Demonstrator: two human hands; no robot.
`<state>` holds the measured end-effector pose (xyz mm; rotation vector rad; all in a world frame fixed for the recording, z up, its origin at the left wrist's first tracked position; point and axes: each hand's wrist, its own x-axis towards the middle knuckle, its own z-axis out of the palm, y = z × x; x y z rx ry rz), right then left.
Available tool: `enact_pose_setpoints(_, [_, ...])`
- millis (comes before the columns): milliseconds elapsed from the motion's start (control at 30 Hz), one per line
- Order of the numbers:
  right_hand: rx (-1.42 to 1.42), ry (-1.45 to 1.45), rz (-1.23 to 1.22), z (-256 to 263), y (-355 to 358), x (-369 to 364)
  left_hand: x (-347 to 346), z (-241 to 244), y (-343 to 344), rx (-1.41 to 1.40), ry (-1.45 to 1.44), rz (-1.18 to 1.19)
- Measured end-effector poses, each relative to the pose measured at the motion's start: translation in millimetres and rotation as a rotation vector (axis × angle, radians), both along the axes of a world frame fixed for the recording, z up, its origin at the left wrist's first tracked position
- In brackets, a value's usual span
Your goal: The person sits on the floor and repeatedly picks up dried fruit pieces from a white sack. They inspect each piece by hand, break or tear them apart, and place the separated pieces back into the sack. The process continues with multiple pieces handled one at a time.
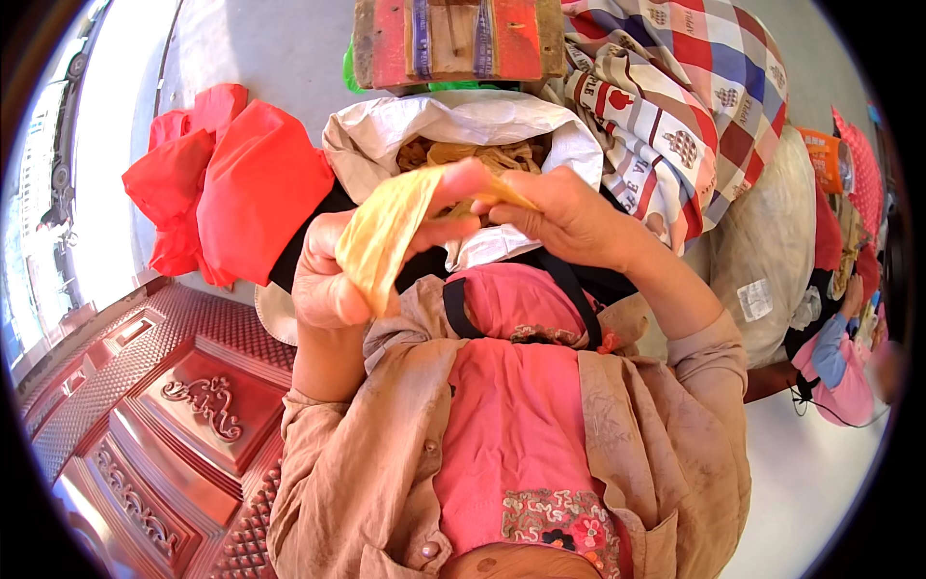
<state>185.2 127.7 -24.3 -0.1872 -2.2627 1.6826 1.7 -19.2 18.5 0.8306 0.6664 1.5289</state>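
A yellow, finely ribbed strip (387, 235), which looks like dried corn husk, stretches between my two hands. My left hand (325, 279) pinches its broad end, with the strip draped over the fingers. At the other, narrower end, the thumb and fingers of my right hand (561, 213) close on it. Both hands are raised above a white woven sack (499, 108) with a rolled-down rim. Inside the sack lie crumpled tan-brown pieces (477, 153) of similar look, partly hidden by my hands.
A red-painted wooden stool (376, 40) stands beyond the sack. Red cloth bundle (260, 188) lies left, checked fabric (680, 123) right. Farther right are a clear plastic bag (767, 239) and a seated person (835, 362). A carved reddish door (210, 405) is at lower left.
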Motion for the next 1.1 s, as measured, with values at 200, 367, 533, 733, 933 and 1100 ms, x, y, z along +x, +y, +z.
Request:
enact_pose_setpoints(200, [-0.541,-0.272,0.118,19.3,7.0,6.2,14.7,0.2,17.1,0.194,1.468,0.163])
enact_pose_setpoints(367, [-0.775,-0.254,0.125,17.0,3.7,10.2,40.0,-7.1,19.3,0.251,1.849,0.335])
enact_pose_setpoints(533, [-1.117,-0.199,0.026,17.0,-2.7,14.2,39.4,-3.5,25.3,0.308,1.772,0.281])
enact_pose_setpoints(733, [-1.201,0.025,-0.104,23.2,-8.3,6.1,45.4,-16.3,33.8,0.534,1.974,0.9])
enact_pose_setpoints(933, [-1.054,0.09,0.079,12.5,3.5,9.2,33.4,-22.6,37.2,0.459,1.95,1.068])
enact_pose_setpoints(1100, [-0.781,0.021,-0.198,3.1,1.4,8.1,21.3,-25.8,32.3,0.27,1.67,0.818])
